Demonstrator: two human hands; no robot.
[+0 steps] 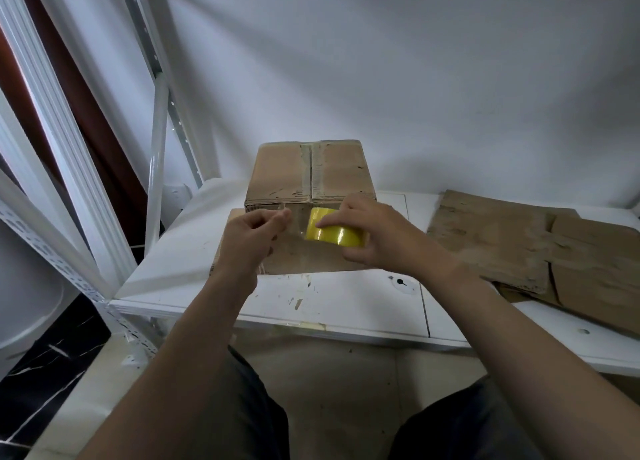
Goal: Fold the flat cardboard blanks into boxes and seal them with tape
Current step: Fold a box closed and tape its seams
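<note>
Both hands work at the near face of the box, seen from the head camera. Left hand (254,232) has its thumb and forefinger pressed together just below the box's near top edge, pinching the free end of a strip of tape (294,225) that runs, clear and glossy, rightward to the roll. Right hand (375,234) grasps the yellow tape roll (330,232), fingers curled over its top and right side, and holds it close against the cardboard just right of the left hand.

The folded box (311,170) stands on the white table (346,297), towards its far edge and close to the white wall. Its top flaps are closed, and a band of clear tape covers the middle seam from far to near. On the near side of the box a flat brown cardboard sheet (304,260) lies under both hands; whether it is part of the box or a separate piece cannot be told.

Flat cardboard blanks (502,238) lie stacked on the right part of the table, well apart from the box. White slotted metal posts (156,141) rise at the left. Dark veined floor (52,362) shows at the near left, and the person's knees in dark shorts (249,411) sit below the table's near edge
</note>
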